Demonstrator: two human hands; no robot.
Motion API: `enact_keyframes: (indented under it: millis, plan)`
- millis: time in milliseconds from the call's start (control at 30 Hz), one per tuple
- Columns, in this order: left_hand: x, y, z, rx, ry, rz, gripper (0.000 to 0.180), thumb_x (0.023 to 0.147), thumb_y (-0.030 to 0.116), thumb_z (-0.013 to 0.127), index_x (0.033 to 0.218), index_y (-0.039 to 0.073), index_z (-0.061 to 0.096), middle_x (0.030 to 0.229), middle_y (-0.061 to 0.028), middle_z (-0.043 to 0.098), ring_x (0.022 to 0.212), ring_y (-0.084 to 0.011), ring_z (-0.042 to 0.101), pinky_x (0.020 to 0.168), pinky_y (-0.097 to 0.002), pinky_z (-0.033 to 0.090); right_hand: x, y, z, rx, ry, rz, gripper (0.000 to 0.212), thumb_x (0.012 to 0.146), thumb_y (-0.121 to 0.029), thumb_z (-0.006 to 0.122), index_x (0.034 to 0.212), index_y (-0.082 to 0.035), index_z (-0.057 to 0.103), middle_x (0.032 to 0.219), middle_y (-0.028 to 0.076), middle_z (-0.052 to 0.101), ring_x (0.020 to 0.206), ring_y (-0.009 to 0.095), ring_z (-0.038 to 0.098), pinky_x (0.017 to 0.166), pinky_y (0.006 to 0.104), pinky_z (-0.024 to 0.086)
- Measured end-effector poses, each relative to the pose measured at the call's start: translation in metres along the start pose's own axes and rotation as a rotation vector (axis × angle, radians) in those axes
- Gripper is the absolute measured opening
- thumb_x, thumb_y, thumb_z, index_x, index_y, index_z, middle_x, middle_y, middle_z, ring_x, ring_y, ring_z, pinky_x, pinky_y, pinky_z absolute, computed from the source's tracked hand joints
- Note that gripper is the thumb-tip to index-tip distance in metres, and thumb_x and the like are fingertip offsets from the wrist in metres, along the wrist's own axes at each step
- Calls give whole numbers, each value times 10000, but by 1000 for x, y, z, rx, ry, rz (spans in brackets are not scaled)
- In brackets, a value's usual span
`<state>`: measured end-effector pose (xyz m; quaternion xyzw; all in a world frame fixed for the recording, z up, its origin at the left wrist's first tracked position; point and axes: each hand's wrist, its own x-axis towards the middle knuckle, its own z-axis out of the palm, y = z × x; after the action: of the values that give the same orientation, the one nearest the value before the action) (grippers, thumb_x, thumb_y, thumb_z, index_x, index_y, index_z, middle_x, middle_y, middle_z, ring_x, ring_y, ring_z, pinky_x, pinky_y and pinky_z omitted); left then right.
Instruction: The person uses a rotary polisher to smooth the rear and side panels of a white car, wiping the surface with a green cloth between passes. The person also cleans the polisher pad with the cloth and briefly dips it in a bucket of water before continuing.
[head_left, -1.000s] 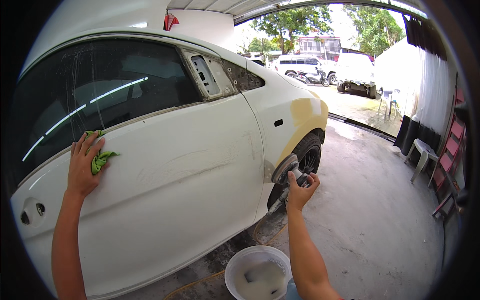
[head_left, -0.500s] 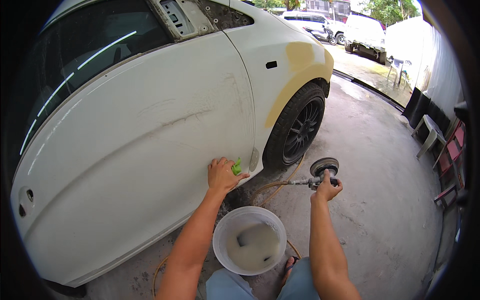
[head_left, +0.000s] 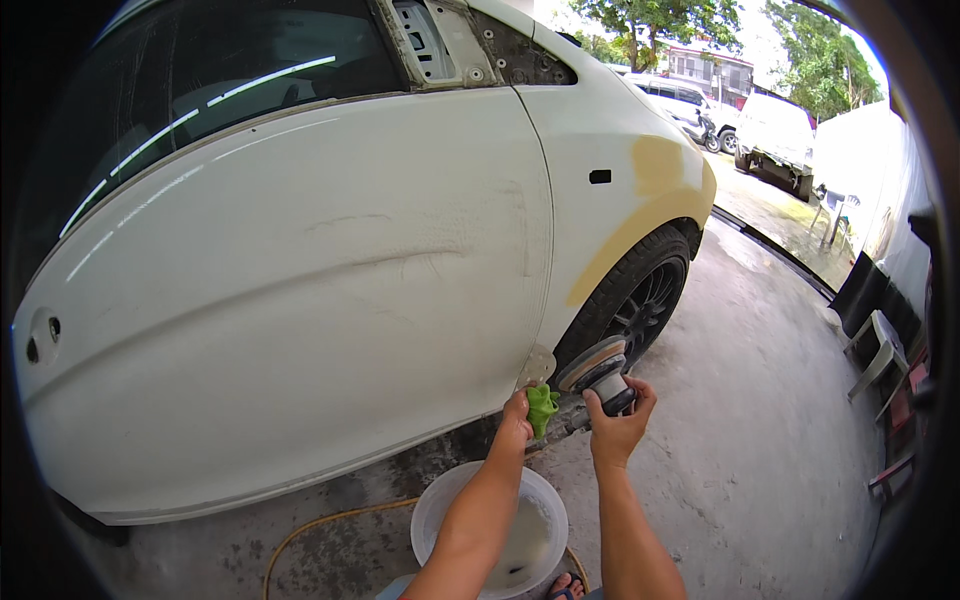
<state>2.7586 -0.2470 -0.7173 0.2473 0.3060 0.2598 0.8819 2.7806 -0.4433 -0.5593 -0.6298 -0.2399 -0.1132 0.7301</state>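
My left hand (head_left: 517,414) is closed around a crumpled green cloth (head_left: 542,411), beside the lower front corner of a white car door (head_left: 330,330). Whether the cloth touches the car, I cannot tell. Just to its right, my right hand (head_left: 620,418) grips a round air sander (head_left: 604,382) by its body. The sander's disc (head_left: 592,363) is tilted up toward the fender and the wheel. Grey smudges and fine scratch marks run across the upper door. Below my left forearm stands a translucent white bucket (head_left: 425,520) of cloudy water, partly covered by that arm.
A black front wheel (head_left: 650,300) sits under the fender, which has beige filler patches (head_left: 655,165). A yellowish hose (head_left: 310,527) loops over the wet concrete floor (head_left: 760,430). Plastic stools (head_left: 880,350) stand along the right side. Parked vehicles (head_left: 775,135) are outside.
My left hand has left the door panel and moved right and down with the cloth. The sander has come left and turned, close to the cloth. My view has shifted.
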Motion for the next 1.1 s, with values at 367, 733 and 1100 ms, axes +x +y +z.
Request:
enact_keyframes:
  millis: [367,733,1100]
  plan:
    - [-168,88,41,1196,356,524,508,1030,560,587,1161,125,813,1090,-195,798,1065,-432,735,943,-498,563,-5,-65,0,236,63,126,709,751,-126,965,1307,-85,527,1171,68,579,1039,179,607,933,324,515]
    - [-239,156,40,1145,322,694,448,1036,482,623,1060,79,816,963,-238,776,965,-452,741,850,-493,558,-74,-110,52,-206,-60,-241,700,648,-145,960,1243,-78,598,1170,144,595,1116,368,618,988,468,506]
    - [-273,174,25,797,414,851,320,1064,310,636,1262,116,795,920,-134,812,851,-270,757,832,-392,564,-70,-84,56,360,-44,105,775,794,-60,940,1420,-86,483,1347,123,601,1184,229,612,1032,366,515]
